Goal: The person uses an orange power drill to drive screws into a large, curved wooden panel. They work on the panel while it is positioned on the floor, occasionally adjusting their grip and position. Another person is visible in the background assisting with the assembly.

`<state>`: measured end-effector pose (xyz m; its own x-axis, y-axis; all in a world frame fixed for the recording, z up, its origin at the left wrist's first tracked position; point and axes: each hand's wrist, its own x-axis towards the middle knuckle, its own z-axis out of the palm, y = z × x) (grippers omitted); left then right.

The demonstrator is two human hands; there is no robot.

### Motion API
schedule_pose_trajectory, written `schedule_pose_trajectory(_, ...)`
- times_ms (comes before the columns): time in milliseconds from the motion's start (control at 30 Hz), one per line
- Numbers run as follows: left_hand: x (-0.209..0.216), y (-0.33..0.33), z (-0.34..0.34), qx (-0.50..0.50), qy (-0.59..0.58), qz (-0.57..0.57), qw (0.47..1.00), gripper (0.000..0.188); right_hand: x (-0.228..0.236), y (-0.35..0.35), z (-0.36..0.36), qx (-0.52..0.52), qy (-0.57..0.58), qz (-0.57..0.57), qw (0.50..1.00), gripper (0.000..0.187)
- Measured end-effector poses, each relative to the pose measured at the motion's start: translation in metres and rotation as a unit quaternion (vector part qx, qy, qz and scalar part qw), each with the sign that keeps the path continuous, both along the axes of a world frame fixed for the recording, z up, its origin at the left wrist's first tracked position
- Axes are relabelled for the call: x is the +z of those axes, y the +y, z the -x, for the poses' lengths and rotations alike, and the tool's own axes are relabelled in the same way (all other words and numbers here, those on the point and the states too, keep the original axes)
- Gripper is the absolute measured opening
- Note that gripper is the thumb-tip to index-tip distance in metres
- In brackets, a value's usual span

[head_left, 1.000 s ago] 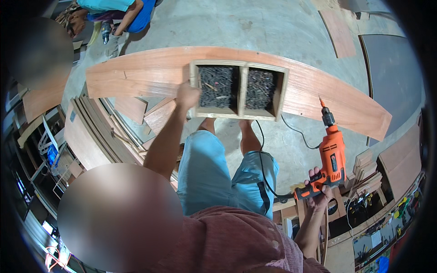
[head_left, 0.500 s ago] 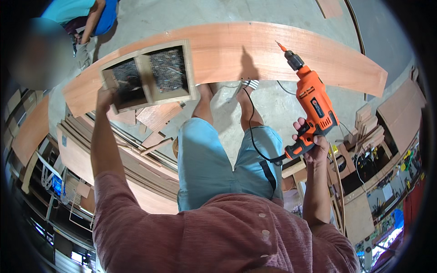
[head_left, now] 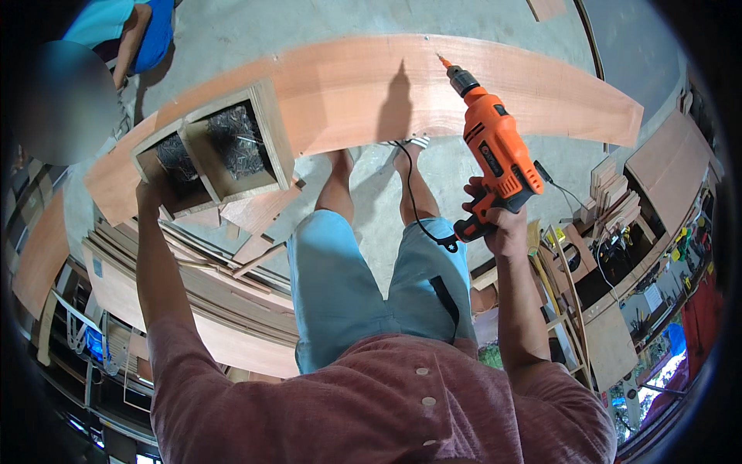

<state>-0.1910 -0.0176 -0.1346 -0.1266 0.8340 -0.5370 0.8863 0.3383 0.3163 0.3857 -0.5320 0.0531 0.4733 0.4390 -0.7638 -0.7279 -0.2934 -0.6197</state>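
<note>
My right hand (head_left: 504, 224) is wrapped round the grip of an orange and black power drill (head_left: 498, 155), whose bit (head_left: 443, 60) points up and to the left, over a long wooden board (head_left: 340, 97). The black cord (head_left: 413, 185) runs from the grip down past my leg. On the left, my left hand (head_left: 148, 195) grips the near left corner of a two-part wooden box (head_left: 275, 127). Dark screws or nails (head_left: 234, 138) lie in both compartments. Part of the left hand's fingers is hidden by the box wall.
Another person (head_left: 100, 69) is crouched at the far left, by the board's end. Stacked wooden planks (head_left: 193, 298) lie to my lower left. Cut wood pieces (head_left: 614, 197) and a tool-strewn bench (head_left: 657, 298) stand on the right. A cord hangs beside the wood pieces.
The drill has moved left, its bit now over the board's far edge. The box has shifted left and tilted, showing more of its right side wall. Both hands keep their hold.
</note>
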Motion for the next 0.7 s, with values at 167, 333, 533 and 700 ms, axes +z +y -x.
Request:
schedule_pose_trajectory(167, 0.098, -0.079, -0.186, -0.256, -0.031, -0.349, 0.901, 0.029, -0.011, 0.003, 0.005, 0.013, -0.061, 0.02, 0.998, 0.075)
schedule_pose_trajectory(333, 0.093, -0.211, -0.39, -0.33, -0.223, -0.053, 0.916, 0.055, -0.054, 0.014, 0.014, 0.049, -0.13, 0.027, 0.99, 0.067)
schedule_pose_trajectory(533, -0.013, -0.287, -0.489, -0.3, -0.316, 0.173, 0.883, 0.126, -0.075, 0.029, 0.023, 0.081, -0.164, 0.032, 0.983, 0.081)
schedule_pose_trajectory(700, -0.02, -0.292, -0.496, -0.26, -0.307, 0.221, 0.888, 0.139, -0.083, 0.04, 0.02, 0.086, -0.188, -0.002, 0.978, 0.089)
